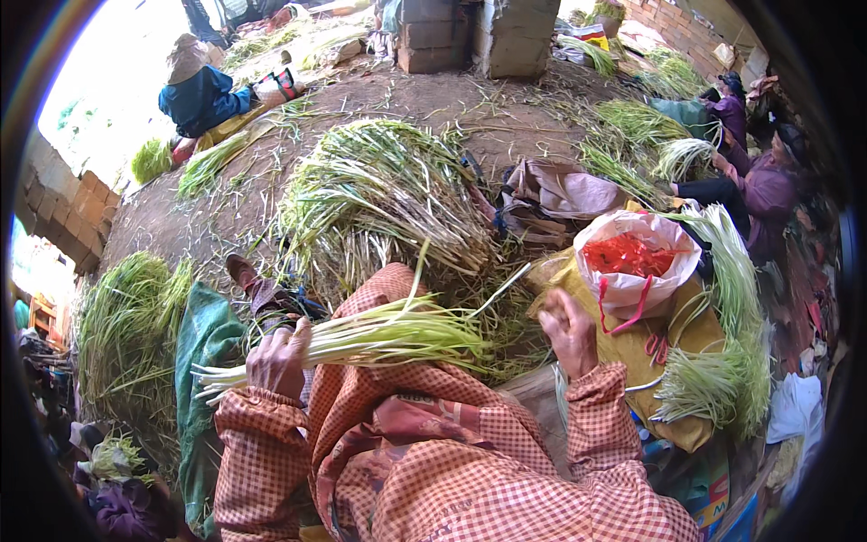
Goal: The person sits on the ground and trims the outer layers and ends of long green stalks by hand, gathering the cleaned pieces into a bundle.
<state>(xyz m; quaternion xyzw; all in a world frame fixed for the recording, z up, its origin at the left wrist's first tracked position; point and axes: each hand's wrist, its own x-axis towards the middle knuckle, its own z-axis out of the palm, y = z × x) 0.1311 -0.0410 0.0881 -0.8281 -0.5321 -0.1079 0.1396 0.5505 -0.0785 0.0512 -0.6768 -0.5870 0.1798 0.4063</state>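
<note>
My left hand [278,362] is closed around the pale stem ends of a bunch of long green stalks [399,332], perhaps garlic chives. The bunch lies across my checked garment [420,474], its green tips pointing right. Past those tips, one pale stalk [501,291] slants up towards my right hand. My right hand [570,332] is raised with curled fingers, left of a white sack [637,298] of red strips; whether it pinches anything thin is unclear. Pink-handled scissors [656,349] rest on yellow sacking [623,339] beside more trimmed stalks [698,386].
A large heap of untrimmed stalks [399,190] lies ahead on the dirt floor, another pile [129,325] at left by a green sack [200,379]. Two people sit at right [772,169], one at upper left [196,95]. Block pillars [511,37] stand at the back.
</note>
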